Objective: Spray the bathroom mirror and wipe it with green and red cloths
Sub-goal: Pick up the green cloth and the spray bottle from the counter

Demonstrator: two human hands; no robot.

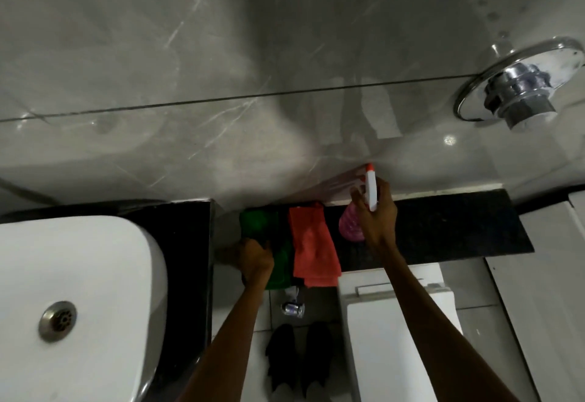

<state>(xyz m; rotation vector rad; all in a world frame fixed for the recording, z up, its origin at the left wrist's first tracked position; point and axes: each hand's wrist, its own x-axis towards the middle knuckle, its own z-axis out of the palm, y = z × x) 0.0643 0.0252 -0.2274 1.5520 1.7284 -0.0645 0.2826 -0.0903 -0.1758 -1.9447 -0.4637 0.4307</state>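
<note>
Head view: the right hand (376, 218) grips the pink spray bottle (351, 226) over the black ledge (443, 224), nozzle toward the tiled wall; no mirror is in view. The left hand (254, 260) is closed on the green cloth (258, 221), which touches the red cloth (311, 243). Both cloths overhang the ledge edge. Dragging the green cloth could, I judge, pull the red one to the floor.
</note>
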